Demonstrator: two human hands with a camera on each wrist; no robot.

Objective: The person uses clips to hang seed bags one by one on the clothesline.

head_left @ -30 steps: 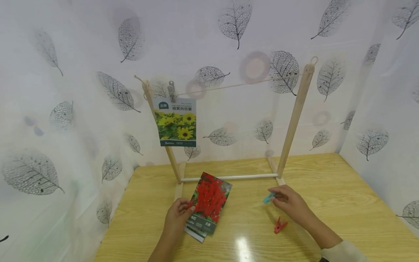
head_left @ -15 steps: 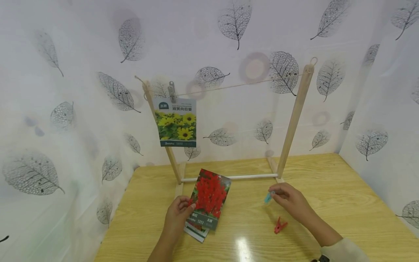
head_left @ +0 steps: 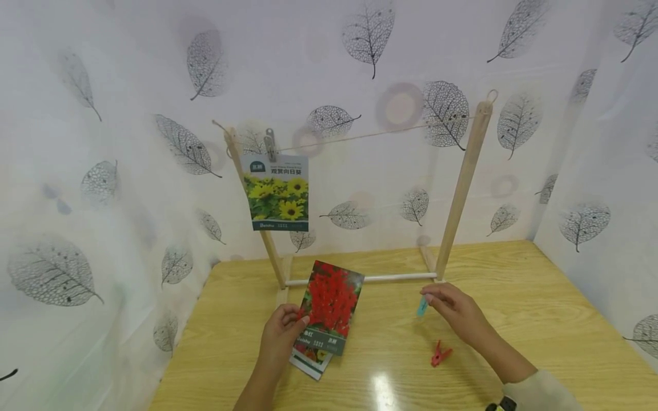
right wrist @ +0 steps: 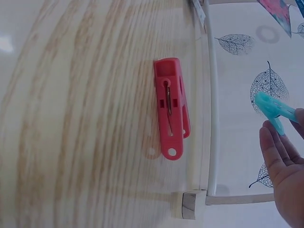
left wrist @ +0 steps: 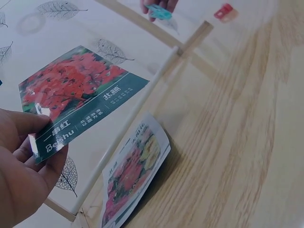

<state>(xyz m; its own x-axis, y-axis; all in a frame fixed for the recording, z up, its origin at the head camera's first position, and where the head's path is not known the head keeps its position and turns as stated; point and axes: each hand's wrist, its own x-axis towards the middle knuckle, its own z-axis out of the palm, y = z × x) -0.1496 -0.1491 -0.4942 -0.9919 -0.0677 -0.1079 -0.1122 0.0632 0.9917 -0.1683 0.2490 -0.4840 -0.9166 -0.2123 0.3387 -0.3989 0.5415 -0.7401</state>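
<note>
My left hand (head_left: 280,337) pinches the lower left edge of a red-flower packet (head_left: 331,302), thumb on its printed face; the left wrist view shows the packet (left wrist: 76,90) raised off the table. Beneath it a second flower packet (head_left: 311,363) lies on the table, partly covered in the head view. My right hand (head_left: 460,317) holds a light blue clothespin (head_left: 422,306) by its end between thumb and fingers; the right wrist view shows the clothespin (right wrist: 273,109) above the table. A red clothespin (head_left: 439,355) lies on the table below that hand.
A wooden frame has a left post (head_left: 272,257), a right post (head_left: 465,188), a white bottom rod (head_left: 396,278) and a string (head_left: 380,133). A metal clip (head_left: 269,145) holds a yellow-flower packet (head_left: 277,197) near the string's left end. Leaf-patterned sheeting (head_left: 360,171) hangs behind.
The red-flower packet has risen slightly with my left hand, showing more of the packet beneath. My right hand has moved up a little, and the blue clothespin has turned more upright.
</note>
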